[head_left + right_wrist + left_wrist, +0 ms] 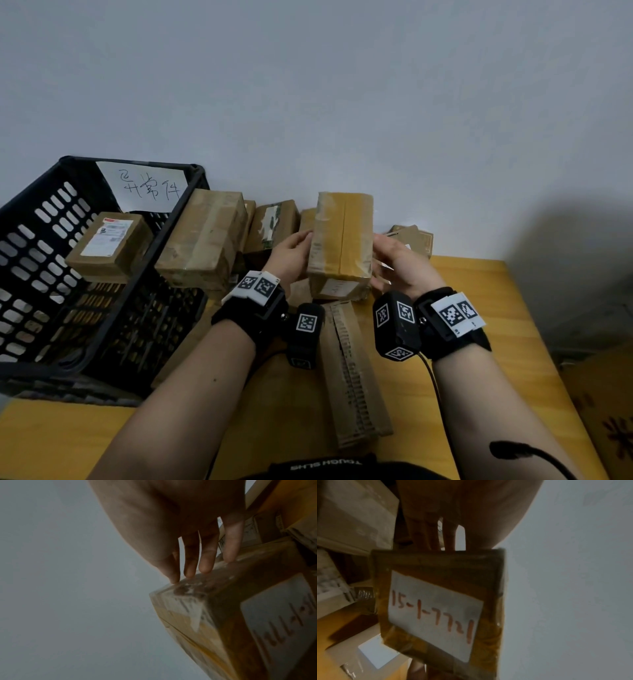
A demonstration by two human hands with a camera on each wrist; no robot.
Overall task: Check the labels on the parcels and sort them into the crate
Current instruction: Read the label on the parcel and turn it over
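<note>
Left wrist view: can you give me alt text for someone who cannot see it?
A taped cardboard parcel fills the centre, its white label handwritten in red, reading 15-1-7721, with fingers of the left hand at its far edge. More parcels and a yellow wooden table lie to the left; a plain grey wall is on the right.

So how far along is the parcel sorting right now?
Early on. One labelled parcel sits in the crate. The left hand grips a taped parcel, right hand touching it, handwritten label showing. Several parcels against the wall wait on the table.
</note>
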